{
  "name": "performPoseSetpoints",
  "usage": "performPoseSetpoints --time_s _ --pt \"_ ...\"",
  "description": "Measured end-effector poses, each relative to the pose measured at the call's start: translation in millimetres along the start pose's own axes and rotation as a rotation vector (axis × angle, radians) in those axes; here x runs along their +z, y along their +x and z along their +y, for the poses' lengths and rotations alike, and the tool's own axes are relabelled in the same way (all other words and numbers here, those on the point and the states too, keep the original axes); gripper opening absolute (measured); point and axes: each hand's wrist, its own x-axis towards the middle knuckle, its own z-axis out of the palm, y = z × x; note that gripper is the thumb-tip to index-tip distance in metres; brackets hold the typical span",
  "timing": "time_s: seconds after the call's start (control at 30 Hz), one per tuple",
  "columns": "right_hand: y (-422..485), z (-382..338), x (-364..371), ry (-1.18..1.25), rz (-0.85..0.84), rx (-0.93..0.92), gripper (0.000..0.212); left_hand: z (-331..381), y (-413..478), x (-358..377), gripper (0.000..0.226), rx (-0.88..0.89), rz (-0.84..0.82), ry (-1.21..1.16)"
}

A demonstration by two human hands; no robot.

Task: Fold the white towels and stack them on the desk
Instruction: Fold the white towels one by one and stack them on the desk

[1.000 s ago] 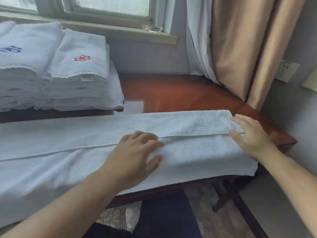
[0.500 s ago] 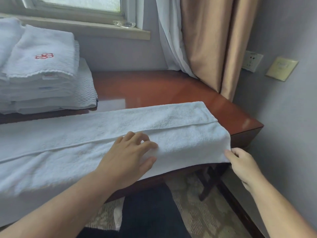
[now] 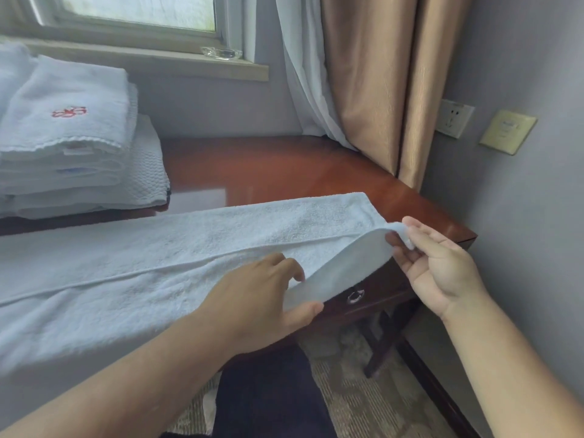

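A long white towel lies across the front of the desk. It is already folded lengthwise, and one edge shows as a ridge running down its middle. Its left part runs out of view, and its near side hangs a little over the desk's front edge.

Both hands are at the towel's right end, which is raised off the desk in a shallow curl. The right hand has a narrow grip on the far corner, with the cloth pinched between thumb and fingertips and the palm turned up. The left hand grips the near corner, thumb under the edge and fingers curled over the top.

At the back left of the desk, well apart from this towel, stands a stack of folded white towels. The top one carries a red mark. Part of a second pile shows at the frame's left edge.

Judging by this, several towels are finished and this one is about halfway. The long fold is made, and the crosswise folds appear to be just starting from the right end. What remains is to bring that end over to the left, fold down to the stack's size and set the towel on top. Whether more unfolded towels wait elsewhere cannot be told.
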Motion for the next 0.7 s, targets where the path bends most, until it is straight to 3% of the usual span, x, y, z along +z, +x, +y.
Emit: performPoseSetpoints --time_s 0.1,0.17,0.23,0.33,0.4,0.5,0.7 --pt "10.5 -13.4 5.3 0.080 -0.094 0.036 0.033 0.4 5.1 -2.5 0.022 -0.031 0.001 0.024" --pt "16.9 -17.6 5.8 -0.007 -0.149 0.017 0.043 -2.2 8.2 -2.8 0.016 -0.096 0.045 -0.040" --pt "22.9 -18.7 6.7 -0.331 -0.074 -0.098 0.033 -4.5 13.8 -5.8 0.015 -0.178 0.116 -0.142" --pt "34.7 -19.1 5.6 -1.003 0.145 -0.433 0.009 -13.6 34.8 -21.4 0.012 -0.217 0.201 -0.113" --pt "44.0 -19.7 8.4 -1.271 0.162 -0.643 0.013 -25.3 53.9 -36.2 0.015 -0.205 0.195 -0.027" --pt "63.8 -22.1 18.1 -1.324 0.077 -0.753 0.036 -44.9 80.9 -56.1 0.018 -0.167 0.117 0.093" --pt "120.3 -21.6 43.4 -1.395 -0.003 -0.591 0.038 -80.9 131.8 -69.6 0.018 -0.024 0.059 0.299"
